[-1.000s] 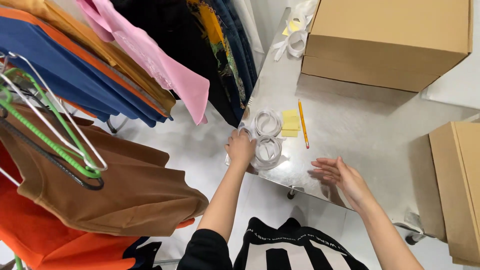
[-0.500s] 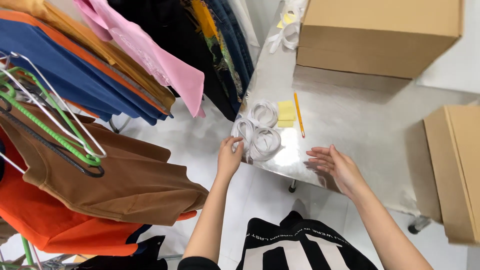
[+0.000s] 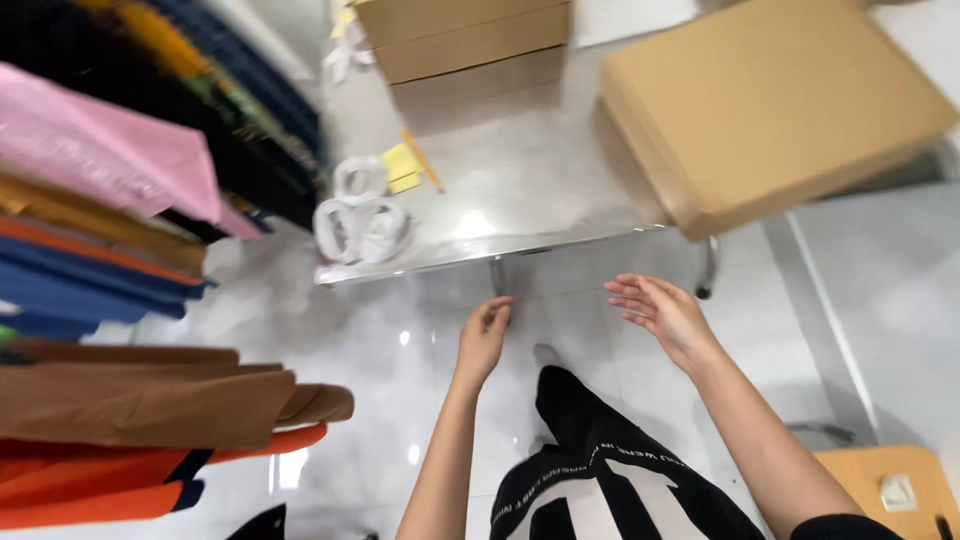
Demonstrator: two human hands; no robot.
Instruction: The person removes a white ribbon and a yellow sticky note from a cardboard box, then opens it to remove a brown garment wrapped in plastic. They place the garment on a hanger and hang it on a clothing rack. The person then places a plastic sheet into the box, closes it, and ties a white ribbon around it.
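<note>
- Rack of hanging clothes [image 3: 130,220]: pink, blue, brown and orange garments fill the left edge, well apart from both hands.
- Rolls of white tape [image 3: 360,225]: a cluster of white rings at the near left corner of the steel table [image 3: 540,190], touching one another. They lie ahead of and to the left of the left hand, with the table edge between; no long axis, being round.
- Yellow sticky notes [image 3: 402,167] and a pencil [image 3: 422,160]: just behind the rolls; the pencil's long axis runs away from the person, tilted slightly left.
- Left hand [image 3: 484,335]: held below the table edge, over the floor, fingers loosely curled, holding nothing. It is the nearer hand to the rolls.
- Dark printed garment [image 3: 610,470]: worn by the person, low between the two forearms.
- Right hand [image 3: 665,312]: open, fingers spread and pointing left, palm partly up, empty; farther from the rolls.
- Cardboard boxes: one [image 3: 470,40] at the table's far side, a flat one [image 3: 770,110] overhanging its right end. Neither stands between hands and rolls.
</note>
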